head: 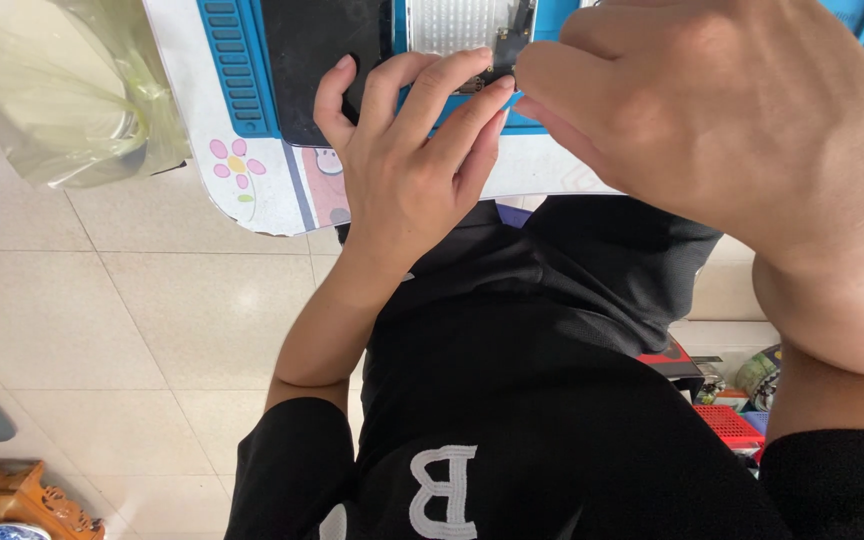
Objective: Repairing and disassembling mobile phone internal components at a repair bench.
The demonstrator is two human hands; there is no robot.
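A blue work mat lies on a white table at the top of the head view. On the mat are a black phone panel and a white ribbed panel with a small black connector part at its lower edge. My left hand reaches up with its fingers spread; the index finger rests on the black panel and the other fingertips pinch at the connector part. My right hand is close to the camera, its fingers curled and meeting the left fingertips at that part. What it holds is hidden.
A bin lined with a clear plastic bag stands at the top left beside the table. Below is a pale tiled floor and my black clothing. A carved wooden piece sits at the bottom left, a red basket at the right.
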